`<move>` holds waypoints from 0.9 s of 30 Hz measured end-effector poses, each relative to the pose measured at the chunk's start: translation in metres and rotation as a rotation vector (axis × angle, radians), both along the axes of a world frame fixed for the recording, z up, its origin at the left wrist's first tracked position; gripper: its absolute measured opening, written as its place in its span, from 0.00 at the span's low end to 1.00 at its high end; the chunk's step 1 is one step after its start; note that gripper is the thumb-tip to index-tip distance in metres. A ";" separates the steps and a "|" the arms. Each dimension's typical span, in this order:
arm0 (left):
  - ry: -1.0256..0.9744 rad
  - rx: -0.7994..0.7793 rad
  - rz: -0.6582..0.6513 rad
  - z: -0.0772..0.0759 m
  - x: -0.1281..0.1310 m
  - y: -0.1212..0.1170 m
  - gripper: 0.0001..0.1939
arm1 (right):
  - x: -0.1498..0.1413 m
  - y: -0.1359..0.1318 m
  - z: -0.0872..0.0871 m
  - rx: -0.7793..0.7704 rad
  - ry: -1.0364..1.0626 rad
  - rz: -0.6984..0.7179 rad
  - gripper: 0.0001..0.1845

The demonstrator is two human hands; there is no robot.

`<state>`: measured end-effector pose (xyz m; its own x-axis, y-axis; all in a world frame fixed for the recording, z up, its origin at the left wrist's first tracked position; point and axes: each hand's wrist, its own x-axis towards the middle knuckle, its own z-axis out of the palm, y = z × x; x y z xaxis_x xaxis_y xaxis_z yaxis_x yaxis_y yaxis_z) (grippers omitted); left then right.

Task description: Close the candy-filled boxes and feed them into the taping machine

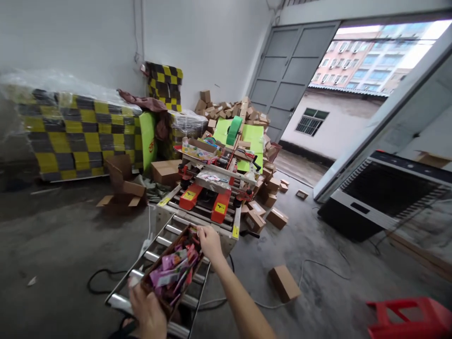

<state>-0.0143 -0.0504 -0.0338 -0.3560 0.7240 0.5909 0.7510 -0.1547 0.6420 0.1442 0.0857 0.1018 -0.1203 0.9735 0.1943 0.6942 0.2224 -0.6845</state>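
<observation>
An open cardboard box (144,281) filled with pink and purple packets (173,273) rests at a slant on the roller conveyor (152,256). My right hand (211,242) is closed over the box's far right edge, with the thumb and fingers at the rim. At the near left corner, my left hand (146,303) is closed against the side of the box; it is slightly blurred and some fingers are hidden. Just beyond the box stands a carton-sealing machine (197,212) with orange parts and a green tape roll (234,131).
Small sealed cartons (252,216) are heaped beyond and right of the machine. One carton (284,283) lies on the floor by a cable. A red plastic stool (413,318) is at lower right. Wrapped yellow-and-black stacks (81,134) line the wall, near an open empty carton (123,183).
</observation>
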 end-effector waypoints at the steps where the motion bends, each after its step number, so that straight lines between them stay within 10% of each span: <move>1: 0.038 0.027 0.027 0.008 0.001 0.001 0.36 | 0.001 -0.002 -0.003 0.032 -0.008 0.002 0.17; 5: 0.432 0.087 -0.094 0.037 -0.006 0.017 0.34 | -0.004 -0.011 -0.008 0.177 -0.170 0.038 0.14; 9: 0.579 -0.085 -0.323 0.032 -0.006 0.045 0.26 | -0.010 -0.014 -0.003 0.178 -0.392 0.240 0.17; 15: 0.362 -0.238 -0.404 0.024 -0.005 0.057 0.23 | -0.020 -0.010 0.011 0.106 -0.566 0.362 0.16; 21: -0.091 0.026 -0.355 0.051 -0.016 0.033 0.23 | -0.041 -0.002 0.006 0.077 -0.603 0.338 0.13; 27: 0.180 -0.005 -0.541 0.065 -0.026 0.023 0.22 | -0.056 0.004 -0.016 0.070 -0.525 0.209 0.12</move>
